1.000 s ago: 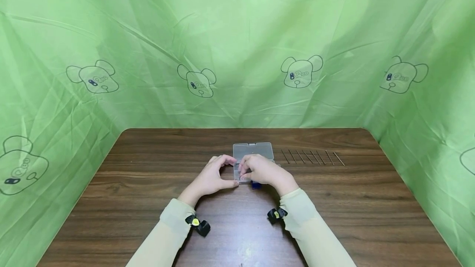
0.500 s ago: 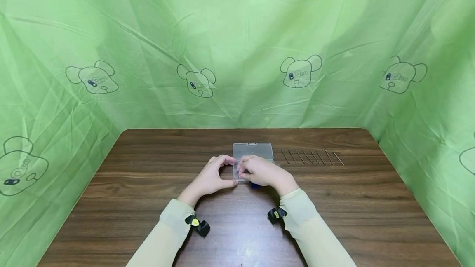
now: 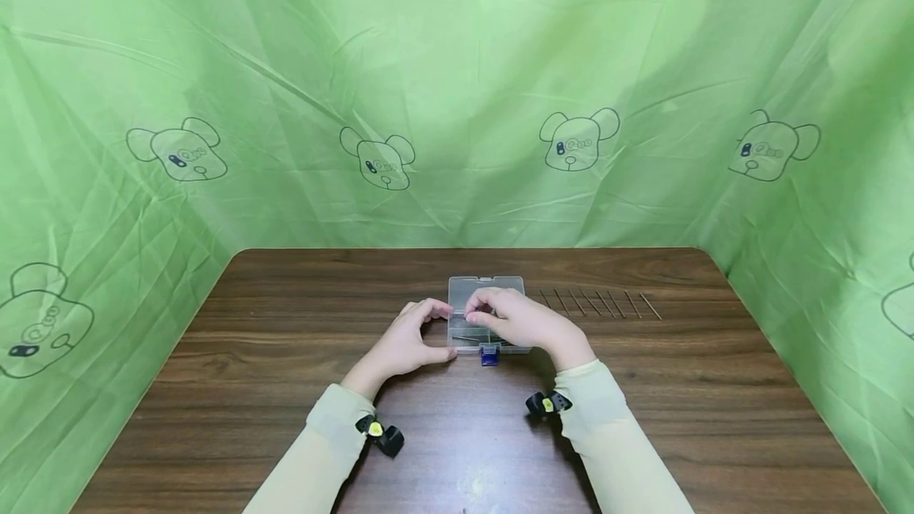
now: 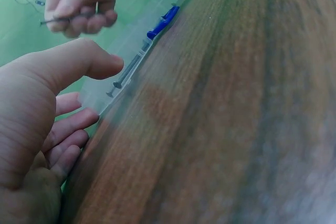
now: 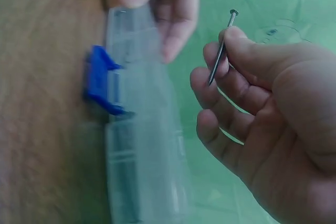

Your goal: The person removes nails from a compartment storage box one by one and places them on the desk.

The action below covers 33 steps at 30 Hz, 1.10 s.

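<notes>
A clear plastic box (image 3: 455, 333) with compartments lies on the table, its lid (image 3: 464, 289) folded back and a blue latch (image 3: 489, 355) at its front. My left hand (image 3: 408, 341) grips the box's left end, thumb at the front corner and fingers toward the back. Over the box, my right hand (image 3: 527, 325) pinches a nail (image 5: 223, 48) between thumb and fingers, its head up in the right wrist view. More nails (image 4: 126, 71) lie in the front compartment. The right hand hides part of the box in the head view.
To the right of the box, several nails (image 3: 605, 304) lie in a slanted row on the wooden table (image 3: 286, 387). Green cloth (image 3: 471, 205) hangs behind the table and along both sides.
My right hand has lifted from inside the box and shifted slightly right and back, holding a nail. This uncovers the front compartment and the blue latch. My left hand has stayed put.
</notes>
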Available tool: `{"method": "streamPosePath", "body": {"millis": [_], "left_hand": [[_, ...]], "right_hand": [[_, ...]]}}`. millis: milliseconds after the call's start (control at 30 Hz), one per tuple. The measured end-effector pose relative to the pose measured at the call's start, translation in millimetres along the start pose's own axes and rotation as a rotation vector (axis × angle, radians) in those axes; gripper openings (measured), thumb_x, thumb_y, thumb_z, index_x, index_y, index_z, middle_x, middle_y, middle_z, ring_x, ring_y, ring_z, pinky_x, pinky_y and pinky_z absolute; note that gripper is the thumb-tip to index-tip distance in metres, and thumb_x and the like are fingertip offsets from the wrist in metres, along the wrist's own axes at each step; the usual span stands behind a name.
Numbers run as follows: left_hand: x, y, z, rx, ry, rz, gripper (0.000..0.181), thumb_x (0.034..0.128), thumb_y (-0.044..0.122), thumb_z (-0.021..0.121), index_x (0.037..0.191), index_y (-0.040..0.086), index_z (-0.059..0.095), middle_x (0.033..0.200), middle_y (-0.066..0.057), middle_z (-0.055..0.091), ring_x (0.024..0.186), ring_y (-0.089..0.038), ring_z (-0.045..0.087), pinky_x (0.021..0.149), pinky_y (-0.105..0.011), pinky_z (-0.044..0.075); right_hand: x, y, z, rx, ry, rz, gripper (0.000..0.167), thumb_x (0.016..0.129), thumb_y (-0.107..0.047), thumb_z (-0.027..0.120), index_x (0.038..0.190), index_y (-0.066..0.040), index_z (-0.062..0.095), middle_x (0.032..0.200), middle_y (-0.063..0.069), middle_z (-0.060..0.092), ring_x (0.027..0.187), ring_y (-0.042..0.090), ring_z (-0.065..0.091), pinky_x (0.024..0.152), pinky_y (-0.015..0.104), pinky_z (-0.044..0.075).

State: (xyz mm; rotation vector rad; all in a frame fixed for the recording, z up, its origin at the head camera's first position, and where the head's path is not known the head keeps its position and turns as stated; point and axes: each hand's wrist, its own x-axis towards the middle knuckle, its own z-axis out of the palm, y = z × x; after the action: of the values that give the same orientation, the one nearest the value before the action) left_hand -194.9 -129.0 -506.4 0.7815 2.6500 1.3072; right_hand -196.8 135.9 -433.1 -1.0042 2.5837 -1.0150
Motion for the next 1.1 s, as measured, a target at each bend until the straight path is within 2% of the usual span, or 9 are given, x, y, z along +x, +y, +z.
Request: {"method": "streamPosePath", "body": {"millis": [167,300,400,533,767,900,1100], "left_hand": [[-1.0,-0.2,-0.3,0.003,-0.007,-0.012,0.066,0.0784,0.028,0.098,0.136,0.016,0.067,0.128,0.007,0.072,0.124,-0.020,0.056,0.110,-0.044,0.048],[-2.3,-0.3,-0.7,0.001,-0.005,-0.013,0.067,0.0783,0.028,0.098,0.136,0.015,0.067,0.127,0.007,0.072,0.124,-0.021,0.056,0.110,-0.045,0.048],[-3.5,-1.8,-1.0,0.001,-0.002,-0.014,0.067,0.0780,0.028,0.099,0.135,0.014,0.068,0.127,0.007,0.072,0.124,-0.022,0.056,0.110,-0.045,0.048],[-4.0,-5.2,-0.9,0.005,-0.007,-0.019,0.067,0.0780,0.028,0.099,0.136,0.015,0.068,0.128,0.008,0.072,0.125,-0.021,0.056,0.110,-0.044,0.048],[-2.3,-6.6,0.6,0.007,-0.008,-0.009,0.067,0.0785,0.027,0.099,0.136,0.016,0.067,0.128,0.009,0.072,0.125,-0.020,0.056,0.110,-0.043,0.048],[-0.8,-5.6,1.1,0.011,-0.005,-0.001,0.066,0.0784,0.027,0.099,0.136,0.016,0.067,0.128,0.008,0.072,0.123,-0.020,0.056,0.109,-0.043,0.048],[1.1,-3.6,1.1,0.012,-0.008,-0.007,0.066,0.0785,0.026,0.099,0.136,0.016,0.067,0.128,0.008,0.072,0.125,-0.021,0.056,0.111,-0.043,0.048]], "right_hand": [[-5.3,-0.8,-11.3,0.063,0.056,0.020,0.012,0.111,-0.019,0.066,0.116,-0.011,0.072,0.104,-0.005,0.071,0.095,0.009,0.063,0.089,0.034,0.056],[-11.8,-1.5,-21.0,0.088,0.104,0.038,0.018,0.111,-0.018,0.066,0.123,-0.008,0.074,0.113,0.000,0.075,0.100,0.012,0.067,0.092,0.037,0.058],[-19.2,-1.3,-28.8,0.075,0.133,0.057,0.019,0.111,-0.018,0.067,0.126,-0.011,0.075,0.119,0.000,0.075,0.103,0.014,0.068,0.094,0.039,0.058],[-32.5,4.2,-38.0,0.049,0.176,0.084,0.016,0.110,-0.017,0.067,0.123,-0.012,0.075,0.115,-0.001,0.074,0.099,0.015,0.067,0.090,0.039,0.058],[-60.6,19.6,-48.1,0.021,0.297,0.151,0.015,0.110,-0.013,0.066,0.121,-0.006,0.072,0.107,0.004,0.073,0.096,0.017,0.065,0.085,0.036,0.055],[-77.7,27.3,-50.1,0.002,0.358,0.195,0.014,0.108,-0.014,0.066,0.119,-0.009,0.073,0.107,0.000,0.073,0.098,0.017,0.064,0.084,0.033,0.054],[-101.2,33.7,-50.5,0.058,0.381,0.272,0.017,0.106,-0.011,0.065,0.121,-0.006,0.072,0.108,0.007,0.075,0.098,0.018,0.065,0.084,0.027,0.054]]}}
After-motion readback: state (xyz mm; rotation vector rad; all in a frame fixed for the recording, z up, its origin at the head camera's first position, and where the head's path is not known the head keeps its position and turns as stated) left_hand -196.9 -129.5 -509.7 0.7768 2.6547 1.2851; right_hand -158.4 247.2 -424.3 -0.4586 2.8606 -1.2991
